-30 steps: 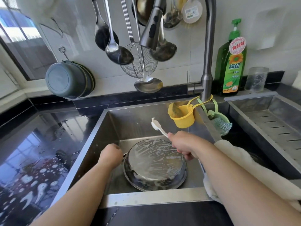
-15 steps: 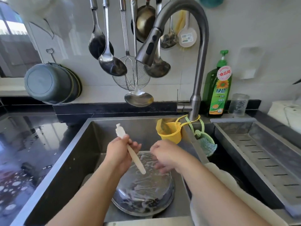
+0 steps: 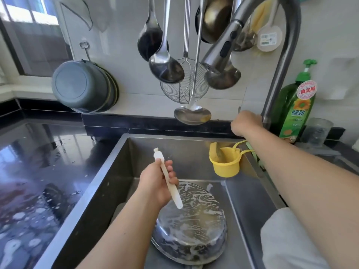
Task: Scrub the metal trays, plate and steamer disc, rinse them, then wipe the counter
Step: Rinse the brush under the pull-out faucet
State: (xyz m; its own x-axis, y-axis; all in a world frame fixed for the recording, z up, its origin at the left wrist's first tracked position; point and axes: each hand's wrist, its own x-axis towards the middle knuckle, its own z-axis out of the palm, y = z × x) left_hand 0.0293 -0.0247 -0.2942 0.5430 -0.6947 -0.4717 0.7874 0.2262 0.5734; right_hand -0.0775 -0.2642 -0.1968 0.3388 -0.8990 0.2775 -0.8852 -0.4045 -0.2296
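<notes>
Sink (image 3: 250, 206): 1 round metal tray (image 3: 194, 226) is lying upside down on the basin floor, tilted a little, its base streaked all over with white suds. No water is running from the spout (image 3: 219, 53), which is hanging above the basin behind the tray.

Left hand (image 3: 157, 183) is gripping the brush (image 3: 169, 179) around the middle of its pale handle, bristle end pointing up and away, handle tip hanging just above the tray. The brush is not touching the tray.

Right hand (image 3: 245, 123) is reaching to the tap base (image 3: 267, 115) at the back rim. The fingers are curling on the far side and are hidden, so I cannot tell whether they are closing on the lever or only touching it.

Judgement: scrubbing of this tray is looking finished and the rinse is about to start. Only 1 of the task's pieces is identifiable; something pale is showing under the tray's left edge, unclear what.

Notes for doing the rinse well:
- Opening the tap gently is advisable; a hard jet on the domed base would be throwing suds onto the wet counter (image 3: 38, 171).
- The spout is aiming behind the tray, so the tray probably needs sliding back or lifting into the stream.
- Parking the brush first would be freeing the left hand to turn the tray, since the underside and rim also need flushing.
- The soapy metal is likely slippery; gripping by the rim seems safest.
</notes>
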